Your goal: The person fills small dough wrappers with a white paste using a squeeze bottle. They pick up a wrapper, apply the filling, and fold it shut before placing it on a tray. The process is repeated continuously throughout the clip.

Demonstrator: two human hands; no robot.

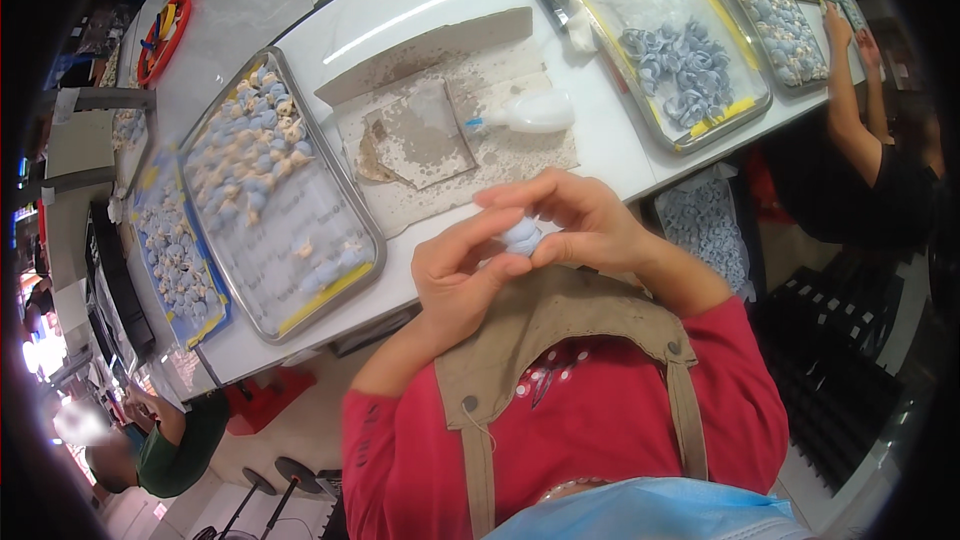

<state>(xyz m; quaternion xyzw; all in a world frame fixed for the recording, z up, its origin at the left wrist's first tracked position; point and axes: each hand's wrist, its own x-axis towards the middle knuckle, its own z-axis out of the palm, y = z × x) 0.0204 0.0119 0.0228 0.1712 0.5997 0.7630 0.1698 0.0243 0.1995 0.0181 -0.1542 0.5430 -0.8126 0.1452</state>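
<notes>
In front of my chest, at the near edge of the white table, a small light blue rounded piece [522, 234] sits between my hands. The fingers of my left hand [462, 265] close on it from one side. From the other side my right hand [590, 224] pinches it with thumb and curled fingers. Its layers look folded, but its exact kind is unclear. Just beyond lies a stained cardboard sheet [520, 160] with a raised back flap. On it rest a smaller cardboard piece [425, 130] and a white squeeze bottle [540, 112] with a blue tip, lying on its side.
A metal tray [374, 245] at left holds many blue-and-cream pieces, with a blue-edged tray [222, 315] beyond it. The right tray [690, 143] carries blue-grey curled pieces. Farther right, another person's hands [840, 28] reach over a tray. A red round basket [180, 15] stands far left.
</notes>
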